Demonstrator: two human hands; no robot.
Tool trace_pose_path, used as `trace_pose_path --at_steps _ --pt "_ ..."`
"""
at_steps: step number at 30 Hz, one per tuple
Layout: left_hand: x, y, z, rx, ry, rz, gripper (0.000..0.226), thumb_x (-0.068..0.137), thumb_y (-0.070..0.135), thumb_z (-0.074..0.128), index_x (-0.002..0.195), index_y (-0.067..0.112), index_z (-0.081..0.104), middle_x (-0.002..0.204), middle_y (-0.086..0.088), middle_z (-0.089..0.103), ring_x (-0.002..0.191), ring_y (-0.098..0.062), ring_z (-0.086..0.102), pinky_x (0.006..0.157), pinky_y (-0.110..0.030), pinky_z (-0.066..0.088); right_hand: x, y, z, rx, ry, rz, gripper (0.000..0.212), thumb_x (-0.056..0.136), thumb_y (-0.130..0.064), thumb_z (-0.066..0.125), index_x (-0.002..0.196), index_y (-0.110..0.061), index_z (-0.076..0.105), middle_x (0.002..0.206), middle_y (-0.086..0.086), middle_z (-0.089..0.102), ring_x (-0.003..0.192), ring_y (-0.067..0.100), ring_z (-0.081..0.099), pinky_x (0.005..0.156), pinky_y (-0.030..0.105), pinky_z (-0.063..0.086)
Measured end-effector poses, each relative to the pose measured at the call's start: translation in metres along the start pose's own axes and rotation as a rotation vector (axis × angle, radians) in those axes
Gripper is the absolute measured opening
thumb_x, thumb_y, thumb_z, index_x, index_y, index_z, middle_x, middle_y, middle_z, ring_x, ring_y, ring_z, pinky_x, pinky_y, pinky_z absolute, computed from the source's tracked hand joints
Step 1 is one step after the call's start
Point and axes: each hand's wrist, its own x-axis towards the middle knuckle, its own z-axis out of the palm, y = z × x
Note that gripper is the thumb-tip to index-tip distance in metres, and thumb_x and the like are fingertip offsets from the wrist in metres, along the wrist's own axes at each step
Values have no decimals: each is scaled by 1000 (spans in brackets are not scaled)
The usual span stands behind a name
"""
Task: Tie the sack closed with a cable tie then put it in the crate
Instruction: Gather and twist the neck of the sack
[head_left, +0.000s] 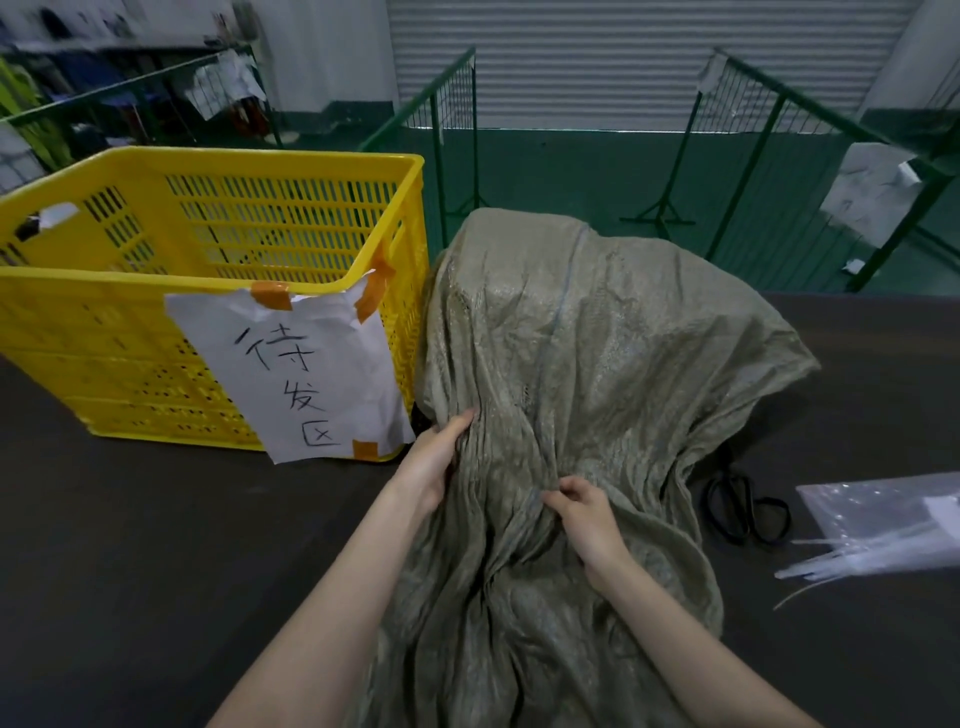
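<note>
A grey-green woven sack (587, 353) lies on the dark table, its bulky filled end standing at the back and its loose mouth end trailing toward me. My left hand (434, 457) grips the gathered cloth on the sack's left side. My right hand (587, 519) pinches a fold of the cloth near the middle. The yellow slatted crate (130, 312) stands to the left of the sack, with a white paper sign (306, 379) taped to its front. White cable ties (852, 564) lie on the table at the right, beside a clear plastic bag (883, 509).
Black scissors (737, 506) lie on the table just right of the sack. Green metal fence frames (748, 156) stand beyond the table's far edge, in front of a roller shutter. A clothes rack fills the far left background.
</note>
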Motion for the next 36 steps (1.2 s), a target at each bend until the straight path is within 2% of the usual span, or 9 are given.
trace_pose_path --at_steps 5,9,12,15,22,26,29,33,36 --pt "-16 -6 2 145 158 78 94 82 56 62 152 13 15 155 -4 28 140 -29 31 110 -44 31 -19 -3 -7 75 15 -33 9 87 -10 61 84 -14 53 89 16 63 92 33 60 96 50 44" --pt "-28 -9 5 232 206 144 93 87 57 54 151 6 10 158 -8 20 143 -29 26 111 -40 29 -37 -7 -13 89 32 -116 14 90 -7 57 84 -19 50 92 11 61 91 24 58 88 37 44" --pt "-30 -6 6 315 65 45 102 75 77 48 152 17 18 158 -2 23 142 -26 29 113 -39 27 -44 -9 -14 95 42 -171 14 90 -6 56 84 -18 51 94 13 61 91 23 57 88 36 43" --pt "-41 0 8 363 -127 -95 94 68 84 45 144 28 39 144 -3 49 128 -26 48 111 -44 35 -55 -11 -15 75 39 -220 11 91 -6 55 85 -15 51 92 13 60 89 20 55 84 33 41" --pt "-59 3 18 300 -317 -138 81 78 77 39 128 17 58 131 -12 61 122 -27 56 109 -44 37 -68 -13 -22 46 11 -347 7 88 -10 61 91 -6 56 81 16 58 78 20 51 74 35 40" --pt "-66 5 28 343 -321 -124 74 78 76 40 116 18 65 121 -11 66 116 -25 58 108 -43 39 -77 -16 -21 7 6 -390 6 85 -10 64 88 -14 62 78 19 63 74 21 56 72 34 43" --pt "-66 7 38 397 -284 -116 85 72 79 47 135 22 52 134 -8 57 126 -26 51 112 -45 33 -83 -14 -18 -78 23 -418 9 82 -13 67 84 -21 65 77 12 67 71 23 60 73 39 49" --pt "-56 6 50 366 -274 -77 87 65 78 60 137 31 49 139 -6 54 127 -27 50 113 -47 32 -92 -15 -12 -140 6 -441 32 82 2 63 73 -29 66 64 -16 69 60 -6 59 64 14 46" --pt "-56 3 59 374 -290 -47 72 72 67 64 129 23 58 127 -8 63 117 -25 59 105 -41 43 -96 -15 -5 -261 39 -504 33 78 0 66 68 -32 64 61 -15 64 60 -8 56 60 9 40"
